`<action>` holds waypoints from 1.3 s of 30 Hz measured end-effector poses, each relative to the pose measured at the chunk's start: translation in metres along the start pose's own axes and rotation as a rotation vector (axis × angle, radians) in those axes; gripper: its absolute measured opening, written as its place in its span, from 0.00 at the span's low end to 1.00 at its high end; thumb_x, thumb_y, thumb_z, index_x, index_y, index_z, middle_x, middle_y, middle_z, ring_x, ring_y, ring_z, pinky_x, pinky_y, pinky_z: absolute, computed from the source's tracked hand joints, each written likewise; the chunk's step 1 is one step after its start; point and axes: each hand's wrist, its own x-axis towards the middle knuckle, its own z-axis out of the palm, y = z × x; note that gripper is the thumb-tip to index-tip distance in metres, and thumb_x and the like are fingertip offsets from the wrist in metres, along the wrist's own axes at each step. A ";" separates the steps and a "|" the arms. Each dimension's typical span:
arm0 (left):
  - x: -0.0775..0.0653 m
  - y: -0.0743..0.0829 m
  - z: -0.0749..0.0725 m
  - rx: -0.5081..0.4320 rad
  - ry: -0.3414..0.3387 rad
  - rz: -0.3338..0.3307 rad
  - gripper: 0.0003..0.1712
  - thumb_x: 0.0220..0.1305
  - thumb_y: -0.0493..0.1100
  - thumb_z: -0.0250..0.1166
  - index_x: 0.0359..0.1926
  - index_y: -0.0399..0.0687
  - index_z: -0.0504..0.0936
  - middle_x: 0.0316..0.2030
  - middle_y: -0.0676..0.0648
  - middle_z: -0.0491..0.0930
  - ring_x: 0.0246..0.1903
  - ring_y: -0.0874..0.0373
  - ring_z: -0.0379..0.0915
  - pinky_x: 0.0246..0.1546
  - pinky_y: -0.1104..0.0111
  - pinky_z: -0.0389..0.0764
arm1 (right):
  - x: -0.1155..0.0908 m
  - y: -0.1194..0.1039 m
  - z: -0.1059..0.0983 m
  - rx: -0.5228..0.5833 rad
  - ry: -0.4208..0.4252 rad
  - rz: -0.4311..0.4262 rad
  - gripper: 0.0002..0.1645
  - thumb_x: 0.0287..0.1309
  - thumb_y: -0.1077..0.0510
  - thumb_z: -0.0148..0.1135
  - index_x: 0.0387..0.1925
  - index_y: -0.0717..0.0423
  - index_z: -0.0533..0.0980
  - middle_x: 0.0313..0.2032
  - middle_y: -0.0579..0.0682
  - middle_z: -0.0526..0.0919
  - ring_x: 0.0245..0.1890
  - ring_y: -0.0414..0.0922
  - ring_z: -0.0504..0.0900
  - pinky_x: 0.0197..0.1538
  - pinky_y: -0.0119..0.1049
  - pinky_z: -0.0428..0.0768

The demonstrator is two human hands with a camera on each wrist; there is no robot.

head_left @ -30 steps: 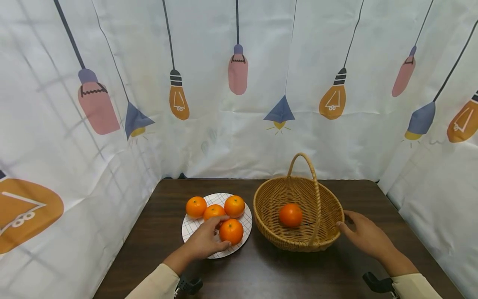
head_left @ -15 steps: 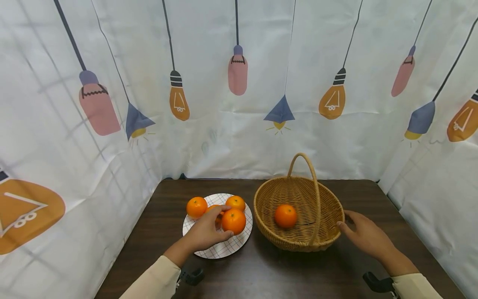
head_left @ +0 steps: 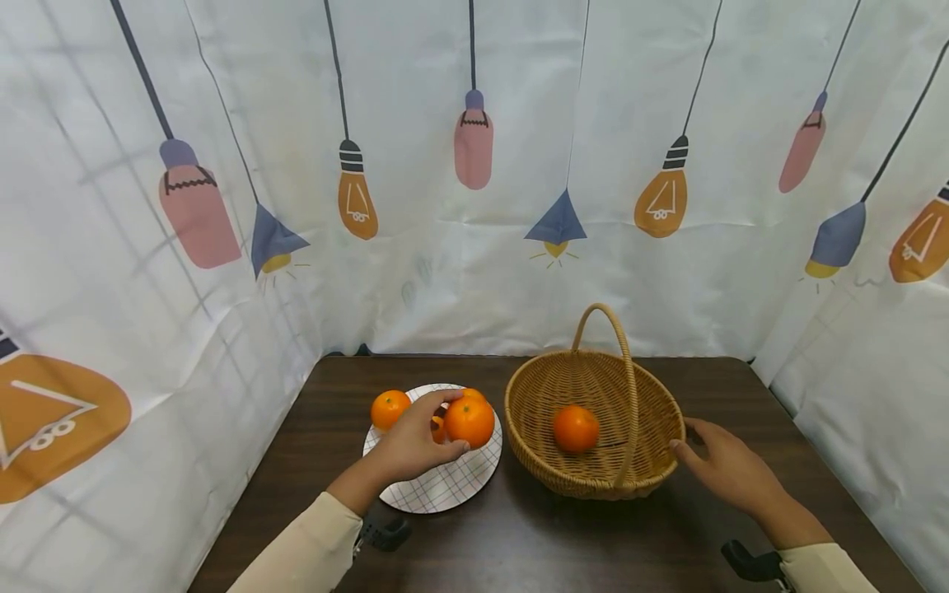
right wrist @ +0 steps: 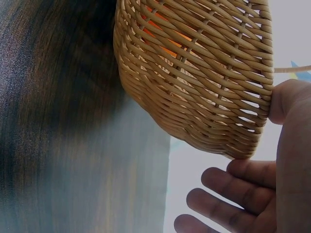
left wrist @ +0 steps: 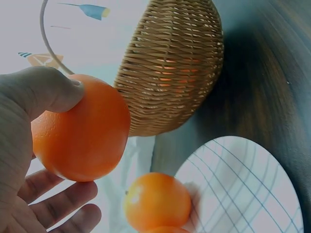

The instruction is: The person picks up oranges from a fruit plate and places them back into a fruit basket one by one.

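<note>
My left hand (head_left: 409, 445) holds an orange (head_left: 470, 422) between thumb and fingers, raised over the white checked plate (head_left: 433, 494). In the left wrist view the thumb lies on top of this orange (left wrist: 90, 136). Another orange (head_left: 390, 410) sits at the plate's left edge; others on the plate are partly hidden behind the hand and the held fruit. To the right stands a wicker basket (head_left: 530, 395) with a tall handle and one orange (head_left: 576, 428) inside. My right hand (head_left: 730, 473) pinches the basket's right rim; in the right wrist view its other fingers (right wrist: 214, 204) extend below.
Everything stands on a dark brown wooden table (head_left: 504, 543). A white curtain (head_left: 460, 272) printed with hanging lamps surrounds it at the back and both sides. The basket's arched handle (head_left: 628, 395) rises across its opening.
My left hand has lifted the orange off the plate and carried it slightly up and to the right. The orange in the basket has rolled a little. The right hand stays at the rim.
</note>
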 end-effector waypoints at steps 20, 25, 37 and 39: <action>0.014 0.029 -0.004 0.042 -0.013 0.025 0.44 0.57 0.49 0.78 0.72 0.52 0.70 0.64 0.50 0.72 0.53 0.49 0.74 0.50 0.56 0.80 | 0.003 0.003 0.000 0.010 -0.017 -0.003 0.48 0.73 0.32 0.51 0.70 0.71 0.64 0.64 0.74 0.71 0.57 0.70 0.76 0.47 0.65 0.78; 0.018 0.035 -0.003 0.050 -0.025 0.037 0.44 0.57 0.50 0.78 0.72 0.52 0.69 0.64 0.50 0.71 0.54 0.50 0.74 0.52 0.55 0.80 | 0.003 0.003 0.000 0.006 -0.017 -0.005 0.48 0.73 0.32 0.50 0.70 0.72 0.64 0.64 0.75 0.71 0.57 0.70 0.76 0.47 0.65 0.78; 0.030 0.039 0.005 0.087 -0.026 0.084 0.44 0.57 0.49 0.78 0.72 0.51 0.69 0.62 0.52 0.72 0.53 0.57 0.72 0.55 0.57 0.77 | 0.002 0.003 0.000 0.023 -0.032 0.001 0.49 0.73 0.32 0.50 0.71 0.71 0.63 0.66 0.74 0.69 0.60 0.72 0.74 0.48 0.66 0.78; 0.031 0.040 0.006 0.085 -0.026 0.090 0.44 0.57 0.49 0.78 0.72 0.51 0.69 0.62 0.51 0.72 0.54 0.56 0.73 0.54 0.57 0.77 | 0.002 0.004 0.000 0.023 -0.032 -0.001 0.49 0.73 0.32 0.50 0.72 0.71 0.62 0.66 0.74 0.69 0.60 0.72 0.73 0.48 0.67 0.77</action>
